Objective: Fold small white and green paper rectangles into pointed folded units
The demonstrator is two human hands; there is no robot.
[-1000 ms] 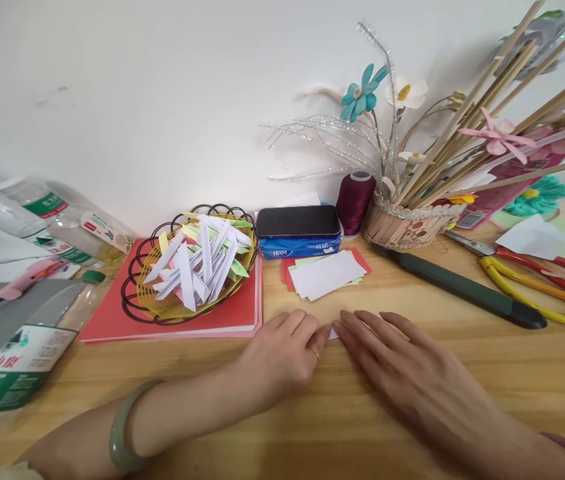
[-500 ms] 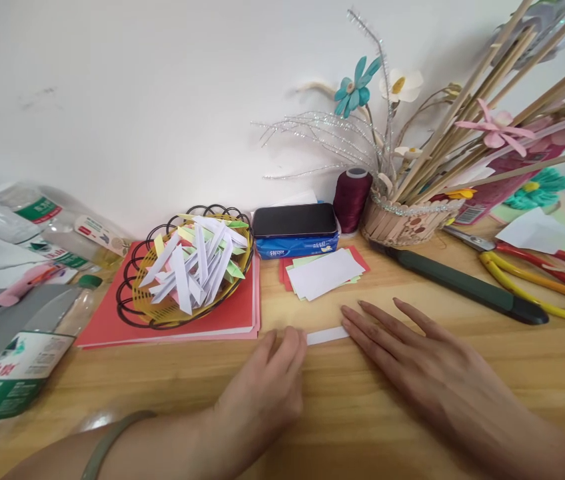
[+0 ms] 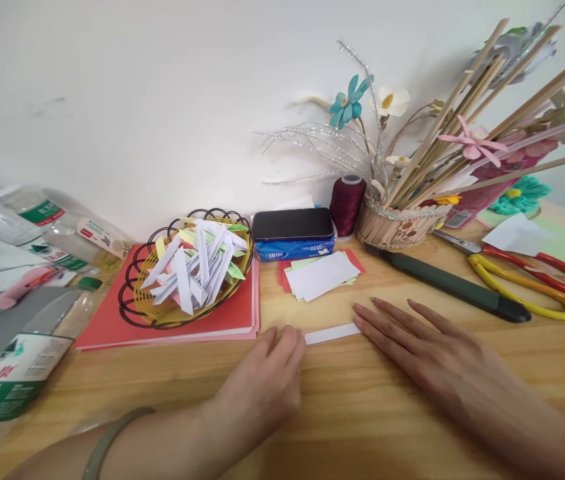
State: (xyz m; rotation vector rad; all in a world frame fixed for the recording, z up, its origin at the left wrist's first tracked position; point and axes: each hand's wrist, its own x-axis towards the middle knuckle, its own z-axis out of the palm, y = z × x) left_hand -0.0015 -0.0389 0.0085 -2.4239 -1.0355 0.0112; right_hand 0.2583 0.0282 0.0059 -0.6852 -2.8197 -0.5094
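Observation:
A narrow white paper strip (image 3: 333, 333) lies on the wooden table between my hands. My left hand (image 3: 276, 367) is closed in a pinch at its left end, hiding that end. Flat on the table, my right hand (image 3: 427, 360) has its fingers stretched out, with the fingertips on the strip's right end. Just behind the strip sits a small pile of white, green and red paper slips (image 3: 323, 275). To the left, a yellow and black basket (image 3: 138, 297) holds many folded paper strips (image 3: 202, 263) in white, green, yellow and pink.
Red paper sheets (image 3: 107, 313) lie under the basket. A phone (image 3: 292, 223) rests on a blue tissue pack (image 3: 295, 249), beside a maroon thread spool (image 3: 347, 207). A green-handled tool (image 3: 455, 283) and scissors (image 3: 522, 290) lie right. Plastic bottles (image 3: 17, 367) stand left; a flower pot (image 3: 397, 227) stands behind.
My right hand has slid right along the strip, so more of the white paper shows between my hands. The left hand keeps its pinch. The view has shifted slightly.

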